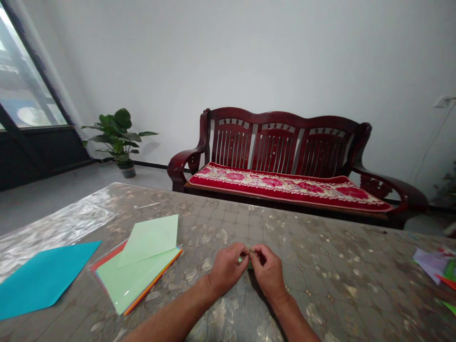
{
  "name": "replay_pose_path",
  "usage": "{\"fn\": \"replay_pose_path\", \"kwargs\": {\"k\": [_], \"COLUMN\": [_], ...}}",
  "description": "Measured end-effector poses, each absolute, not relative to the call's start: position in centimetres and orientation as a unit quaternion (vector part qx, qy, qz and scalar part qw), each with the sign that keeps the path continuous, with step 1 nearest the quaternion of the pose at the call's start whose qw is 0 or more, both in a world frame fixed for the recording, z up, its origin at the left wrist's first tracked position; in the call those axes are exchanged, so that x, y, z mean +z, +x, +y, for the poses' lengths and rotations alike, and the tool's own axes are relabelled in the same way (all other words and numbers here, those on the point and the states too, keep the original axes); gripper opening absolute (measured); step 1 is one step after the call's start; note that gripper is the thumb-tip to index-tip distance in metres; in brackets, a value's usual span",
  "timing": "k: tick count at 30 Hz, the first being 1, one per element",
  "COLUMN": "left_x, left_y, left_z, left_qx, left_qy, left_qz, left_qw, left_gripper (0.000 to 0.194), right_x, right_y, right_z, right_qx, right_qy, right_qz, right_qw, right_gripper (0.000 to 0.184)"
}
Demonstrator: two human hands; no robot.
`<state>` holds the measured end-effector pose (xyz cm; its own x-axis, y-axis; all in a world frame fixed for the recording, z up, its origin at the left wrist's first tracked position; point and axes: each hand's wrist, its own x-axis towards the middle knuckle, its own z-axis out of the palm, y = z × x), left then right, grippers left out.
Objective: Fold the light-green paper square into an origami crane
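Observation:
Both my hands meet over the middle of the patterned tablecloth (199, 223), fingertips pinched together. Between them a small piece of green paper (250, 266) shows, mostly covered by the fingers. My left hand (230, 266) is closed with thumb and forefinger at the paper's left side. Closed in a like pinch, my right hand (268, 268) grips it from the right. How the paper is folded cannot be made out. To the left lies a stack of coloured paper (131, 280) in a clear sleeve, with a loose pale green sheet (153, 237) on top.
A blue sheet (50, 273) lies at the left, by crinkled clear plastic (78, 213). A thin white stick (147, 205) rests near the far edge. Coloured paper scraps (431, 263) sit at the far right. Beyond the table stand a wooden bench (274, 142) and a potted plant (121, 135).

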<state>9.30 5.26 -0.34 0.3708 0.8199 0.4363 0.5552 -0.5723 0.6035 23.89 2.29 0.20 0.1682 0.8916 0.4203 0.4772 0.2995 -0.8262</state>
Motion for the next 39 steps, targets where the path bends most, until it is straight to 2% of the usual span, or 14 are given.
{"fn": "replay_pose_path", "kwargs": {"k": [10,18,28,35,39], "left_x": [-0.02,0.15,0.19,-0.02,0.15], "left_y": [9.21,9.20,9.12,9.22,8.94], "left_z": [5.22,5.24,5.19,5.30,5.17], "left_qx": [0.368,0.347,0.346,0.342,0.333], "left_qy": [0.805,0.803,0.812,0.800,0.802], "left_qz": [0.423,0.432,0.414,0.427,0.429], "left_qw": [0.195,0.218,0.222,0.247,0.249], "left_gripper": [0.009,0.009,0.014,0.002,0.013], "right_x": [0.56,-0.15,0.19,0.41,0.82], "right_y": [24.70,24.55,24.58,24.74,24.69], "right_z": [2.33,2.98,3.17,3.18,3.05], "right_qx": [0.283,0.400,0.403,0.381,0.321], "right_qy": [-0.522,-0.519,-0.521,-0.518,-0.516], "right_qz": [-0.606,-0.526,-0.519,-0.534,-0.577], "right_qw": [0.530,0.542,0.545,0.549,0.546], "right_gripper": [0.018,0.025,0.029,0.025,0.021]}}
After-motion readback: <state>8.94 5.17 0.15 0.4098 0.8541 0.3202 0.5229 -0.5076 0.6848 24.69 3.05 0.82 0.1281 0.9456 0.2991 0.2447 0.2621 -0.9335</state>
